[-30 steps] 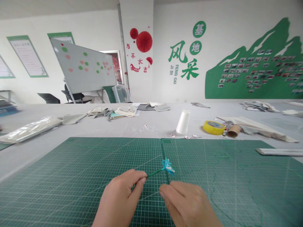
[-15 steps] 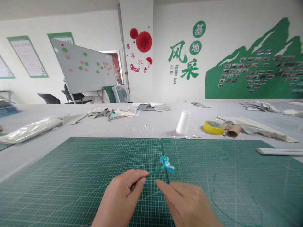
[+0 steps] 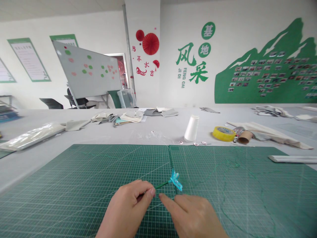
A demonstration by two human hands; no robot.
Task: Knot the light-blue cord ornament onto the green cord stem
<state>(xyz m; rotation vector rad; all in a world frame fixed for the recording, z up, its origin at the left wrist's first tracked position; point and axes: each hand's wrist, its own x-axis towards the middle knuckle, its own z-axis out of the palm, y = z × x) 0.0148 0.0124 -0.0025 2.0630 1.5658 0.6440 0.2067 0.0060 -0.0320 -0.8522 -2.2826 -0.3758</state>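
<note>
A small blue craft flower (image 3: 176,180) on a thin green stem (image 3: 162,185) is held out over the cutting mat (image 3: 81,185). My left hand (image 3: 131,201) pinches the lower stem between thumb and forefinger, with the blue petals pointing right. My right hand (image 3: 194,211) is close by, its forefinger stretched toward the stem just beyond my left fingertips. Its other fingers are curled and its thumb is hidden, so whatever they grip does not show. Loose green thread (image 3: 224,185) trails over the right side of the mat.
Beyond the mat stand a white thread cone (image 3: 191,128), a yellow tape roll (image 3: 224,133) and a cardboard tube (image 3: 244,137). Fabric pieces (image 3: 131,115) lie farther back. A plastic-wrapped bundle (image 3: 34,135) is on the left, a white rolled strip (image 3: 292,159) on the right.
The flower has turned about its stem and dropped slightly, so its petals now show from another side. My right hand has shifted a little left and down.
</note>
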